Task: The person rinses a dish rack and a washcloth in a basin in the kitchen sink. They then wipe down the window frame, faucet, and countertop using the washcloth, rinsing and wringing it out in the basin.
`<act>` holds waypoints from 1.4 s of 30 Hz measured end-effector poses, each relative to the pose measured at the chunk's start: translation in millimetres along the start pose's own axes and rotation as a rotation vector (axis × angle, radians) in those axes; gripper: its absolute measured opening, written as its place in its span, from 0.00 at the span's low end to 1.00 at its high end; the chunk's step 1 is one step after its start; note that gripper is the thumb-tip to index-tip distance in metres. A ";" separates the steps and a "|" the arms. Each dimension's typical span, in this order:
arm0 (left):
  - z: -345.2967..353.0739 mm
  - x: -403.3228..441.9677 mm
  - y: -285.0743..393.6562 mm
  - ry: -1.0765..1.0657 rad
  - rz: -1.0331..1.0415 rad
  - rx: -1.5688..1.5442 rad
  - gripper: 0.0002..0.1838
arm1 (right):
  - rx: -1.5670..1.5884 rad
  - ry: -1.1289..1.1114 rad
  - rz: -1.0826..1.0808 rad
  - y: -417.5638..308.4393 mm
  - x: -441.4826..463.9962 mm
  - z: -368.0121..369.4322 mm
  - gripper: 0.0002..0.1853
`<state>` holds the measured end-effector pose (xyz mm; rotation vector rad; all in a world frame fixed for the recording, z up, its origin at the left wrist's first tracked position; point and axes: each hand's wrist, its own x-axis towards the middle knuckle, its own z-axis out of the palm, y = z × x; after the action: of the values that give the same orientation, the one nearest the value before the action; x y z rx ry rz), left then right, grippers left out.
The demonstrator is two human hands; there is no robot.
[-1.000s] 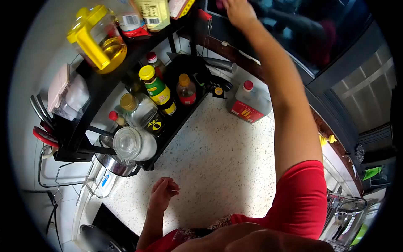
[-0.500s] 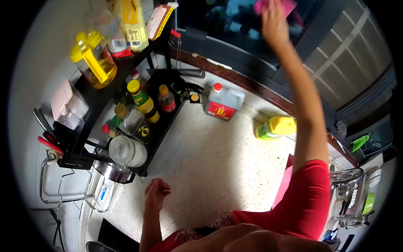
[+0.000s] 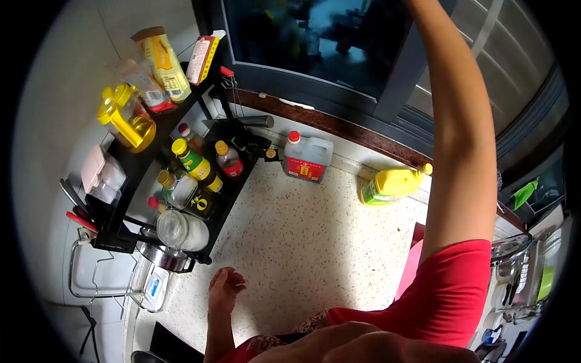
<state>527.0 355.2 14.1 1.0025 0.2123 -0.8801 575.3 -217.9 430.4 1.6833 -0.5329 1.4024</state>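
Observation:
My left hand (image 3: pixel 226 289) hovers over the speckled white countertop (image 3: pixel 290 236), its fingers loosely curled and slightly apart, with nothing visible in it. My right arm (image 3: pixel 463 115), in a short red sleeve, stretches up past the top edge of the head view. The right hand itself is cut off there, so its grip is hidden. Left of that forearm is the dark window pane (image 3: pixel 315 45) in its grey frame. Below the window stand a grey jug with a red cap (image 3: pixel 307 160) and a yellow bottle (image 3: pixel 393 183) close to the arm.
To the left, a black rack (image 3: pixel 154 142) carries a yellow-lidded oil pitcher (image 3: pixel 130 121), food packets, sauce bottles and a glass jar (image 3: pixel 181 230). Knives hang at its left side. A brown sill (image 3: pixel 339 124) runs under the window. Metal dish racks (image 3: pixel 514 272) are at the right.
My right hand, which held a pink cloth against the glass, has gone out past the top edge. The view has shifted; the left hand stays loosely curled over the counter.

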 end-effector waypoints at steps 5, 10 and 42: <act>22.4 8.7 1.9 -0.052 -0.029 0.042 0.11 | 0.033 -0.141 0.001 -34.1 -132.7 12.4 0.25; 22.0 4.2 0.5 -0.120 -0.002 0.044 0.12 | 0.378 -0.540 0.268 -111.2 -299.0 -50.0 0.31; 14.0 -9.9 -4.7 -0.035 -0.008 0.055 0.12 | 0.228 -0.843 -0.586 -27.7 -294.6 -84.7 0.24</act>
<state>514.1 348.3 24.1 1.0365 0.1631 -0.9143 466.3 -190.8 143.9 2.3503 -0.2752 0.3027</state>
